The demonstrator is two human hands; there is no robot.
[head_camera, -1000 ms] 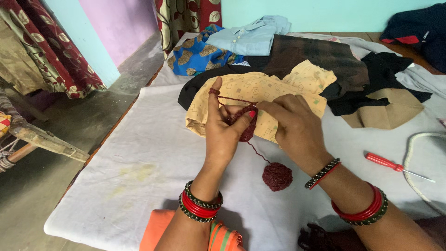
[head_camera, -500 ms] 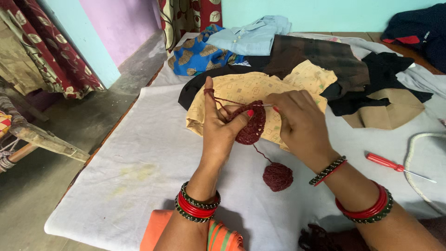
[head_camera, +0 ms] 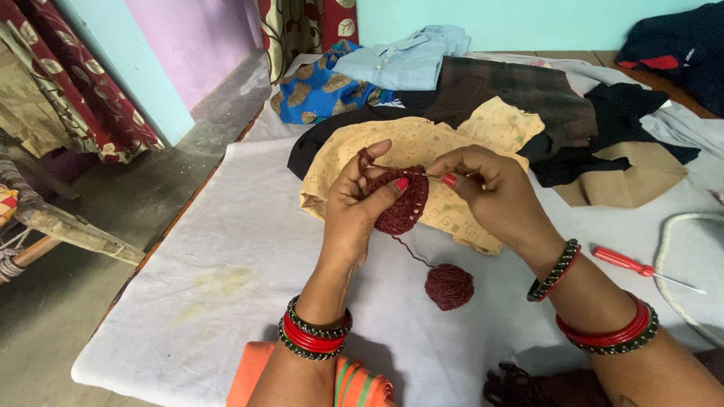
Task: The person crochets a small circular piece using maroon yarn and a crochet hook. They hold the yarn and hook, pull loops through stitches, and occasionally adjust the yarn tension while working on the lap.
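maroon crochet piece (head_camera: 402,200) pinched in left hand (head_camera: 354,211) grip; right hand (head_camera: 498,197) grip clamps hook (head_camera: 432,175).

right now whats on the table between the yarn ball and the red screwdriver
In the head view, the person's right forearm with its bangles crosses the white cloth between the yarn ball and the red screwdriver.

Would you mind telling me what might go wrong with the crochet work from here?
1. The yarn ball lies loose on the white sheet; a tug on the strand could roll it toward the table's near edge.
2. The left hand pinches the crochet piece while the right hand works a thin hook; a slip might drop loops.
3. The screwdriver and white cord lie near the right forearm and might get knocked.
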